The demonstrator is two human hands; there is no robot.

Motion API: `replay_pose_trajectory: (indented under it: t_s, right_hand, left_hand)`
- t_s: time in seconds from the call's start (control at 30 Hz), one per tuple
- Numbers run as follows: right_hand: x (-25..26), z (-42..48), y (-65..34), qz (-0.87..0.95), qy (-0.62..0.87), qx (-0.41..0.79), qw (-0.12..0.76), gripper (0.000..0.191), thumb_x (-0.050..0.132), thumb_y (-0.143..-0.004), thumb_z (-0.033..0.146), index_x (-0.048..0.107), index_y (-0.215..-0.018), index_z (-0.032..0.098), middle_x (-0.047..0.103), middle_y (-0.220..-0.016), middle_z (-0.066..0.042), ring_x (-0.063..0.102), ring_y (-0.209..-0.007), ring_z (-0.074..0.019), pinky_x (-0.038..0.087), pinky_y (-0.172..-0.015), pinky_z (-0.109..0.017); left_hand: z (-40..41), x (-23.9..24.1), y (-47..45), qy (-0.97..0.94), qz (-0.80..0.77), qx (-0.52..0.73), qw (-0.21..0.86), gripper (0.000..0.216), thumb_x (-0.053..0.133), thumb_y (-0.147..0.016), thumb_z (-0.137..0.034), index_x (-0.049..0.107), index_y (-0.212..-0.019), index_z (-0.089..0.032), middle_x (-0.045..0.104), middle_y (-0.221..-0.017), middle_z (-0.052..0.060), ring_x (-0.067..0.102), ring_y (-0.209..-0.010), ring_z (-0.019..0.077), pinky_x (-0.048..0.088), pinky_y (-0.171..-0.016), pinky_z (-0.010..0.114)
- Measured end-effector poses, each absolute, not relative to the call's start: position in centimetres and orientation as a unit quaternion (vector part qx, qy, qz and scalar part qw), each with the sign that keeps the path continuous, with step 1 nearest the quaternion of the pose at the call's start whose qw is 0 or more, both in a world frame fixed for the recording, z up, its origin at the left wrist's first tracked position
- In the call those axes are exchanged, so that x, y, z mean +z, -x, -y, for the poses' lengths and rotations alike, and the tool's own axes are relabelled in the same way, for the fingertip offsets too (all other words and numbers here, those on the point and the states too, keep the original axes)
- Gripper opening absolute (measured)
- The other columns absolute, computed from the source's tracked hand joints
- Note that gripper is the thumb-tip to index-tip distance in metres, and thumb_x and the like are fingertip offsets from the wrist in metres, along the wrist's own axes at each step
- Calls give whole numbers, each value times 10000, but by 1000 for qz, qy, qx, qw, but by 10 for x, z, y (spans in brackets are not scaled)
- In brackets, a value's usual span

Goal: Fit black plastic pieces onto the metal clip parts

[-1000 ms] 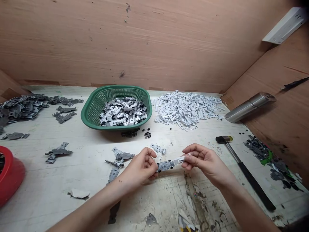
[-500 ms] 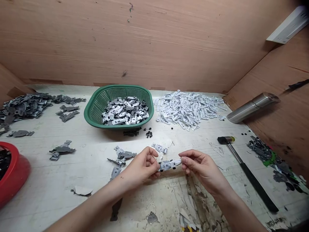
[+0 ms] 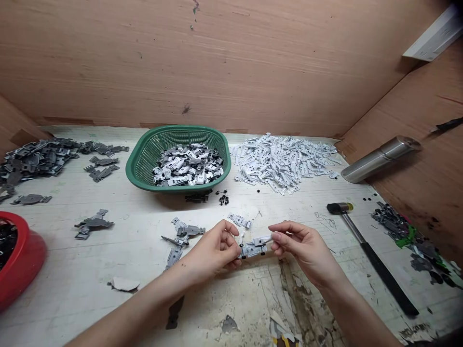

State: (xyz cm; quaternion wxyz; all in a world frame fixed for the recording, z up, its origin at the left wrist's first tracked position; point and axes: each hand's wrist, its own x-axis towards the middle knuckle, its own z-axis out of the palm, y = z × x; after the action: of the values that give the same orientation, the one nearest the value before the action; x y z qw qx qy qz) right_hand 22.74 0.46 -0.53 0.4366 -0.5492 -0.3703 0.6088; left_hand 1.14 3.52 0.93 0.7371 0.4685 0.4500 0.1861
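Note:
My left hand (image 3: 213, 250) pinches one end of a small grey toy-car chassis with black wheels (image 3: 252, 249), just above the white table. At the chassis's other end, my right hand (image 3: 304, 248) pinches a white plastic top piece (image 3: 263, 239) lying over it. Both hands are closed on their parts, near the table's front middle. A few loose grey chassis parts (image 3: 184, 232) lie just left of my left hand. One more light part (image 3: 239, 221) rests just behind the hands.
A green basket (image 3: 144, 161) of assembled pieces stands behind, with tiny black wheels (image 3: 223, 198) before it. A white parts pile (image 3: 284, 161) lies right, a grey parts pile (image 3: 36, 158) far left. Hammer (image 3: 369, 255), steel flask (image 3: 379, 158), red bowl (image 3: 21, 260), scrap heap (image 3: 408, 233).
My hands have drawn closer together, and the white top piece has slid in over the grey chassis. The view shifted slightly.

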Motion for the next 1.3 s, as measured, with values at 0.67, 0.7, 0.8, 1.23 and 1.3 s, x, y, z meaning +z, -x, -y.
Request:
replay_pose_trajectory:
  t_s: [0.67, 0.7, 0.8, 1.23, 1.3]
  right_hand:
    - [10, 3, -203, 460, 586, 544, 386, 241, 683, -718, 379, 665, -828, 165, 617, -733, -37, 532, -658, -140, 440, -574, -240]
    - [10, 3, -202, 458, 584, 549, 386, 237, 684, -716, 376, 666, -825, 166, 616, -729, -36, 532, -657, -140, 441, -579, -242]
    - [9, 3, -202, 443, 573, 571, 387, 237, 696, -701, 374, 672, -811, 165, 608, -703, -26, 523, -610, -126, 436, -561, -244]
    - [-9, -10, -218, 333, 519, 699, 363, 304, 764, -629, 356, 579, -761, 154, 460, -548, 57, 336, -433, -40, 241, -400, -180]
    - [-9, -9, -218, 331, 516, 702, 363, 323, 772, -613, 370, 564, -731, 153, 470, -548, 53, 344, -432, -42, 248, -400, -183]
  left_hand:
    - [-34, 9, -13, -475, -457, 193, 727, 278, 591, -749, -322, 378, -891, -215, 481, -689, -53, 595, -659, 140, 437, -602, 260]
    - [-34, 9, -13, -474, -456, 194, 728, 280, 595, -746, -322, 378, -886, -215, 481, -685, -54, 591, -653, 138, 437, -601, 261]
    - [-34, 7, -12, -475, -451, 201, 729, 275, 593, -749, -322, 382, -888, -216, 482, -684, -55, 581, -637, 129, 438, -606, 266]
    - [-32, 9, -12, -507, -431, 261, 699, 222, 576, -769, -271, 388, -873, -218, 482, -723, -45, 528, -636, 103, 436, -638, 258]
    - [-32, 9, -12, -527, -440, 262, 679, 195, 560, -780, -261, 395, -876, -219, 486, -732, -38, 514, -647, 103, 426, -629, 246]
